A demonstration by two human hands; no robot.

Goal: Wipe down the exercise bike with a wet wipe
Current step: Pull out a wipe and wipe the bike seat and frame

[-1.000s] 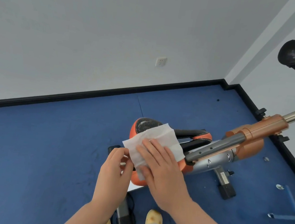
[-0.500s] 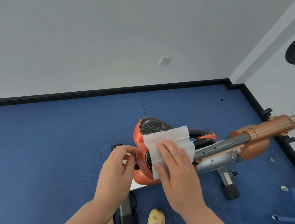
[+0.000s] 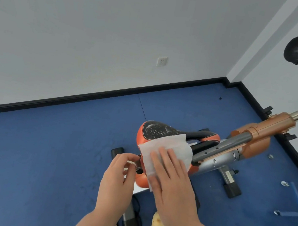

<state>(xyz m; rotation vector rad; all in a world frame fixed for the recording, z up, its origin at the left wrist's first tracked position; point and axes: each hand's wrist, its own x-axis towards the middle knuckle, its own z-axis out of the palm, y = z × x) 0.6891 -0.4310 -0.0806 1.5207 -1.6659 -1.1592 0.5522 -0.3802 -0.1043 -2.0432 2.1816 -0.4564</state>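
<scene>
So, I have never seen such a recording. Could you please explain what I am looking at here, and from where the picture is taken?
The camera sits on a person's head and looks down at their two bare hands. The orange and black thing is the saddle of an exercise bike standing on a blue floor. The right hand presses a white wet wipe flat onto the saddle. The left hand is beside the saddle's edge, fingers loosely curled; whether it holds anything is unclear.
</scene>
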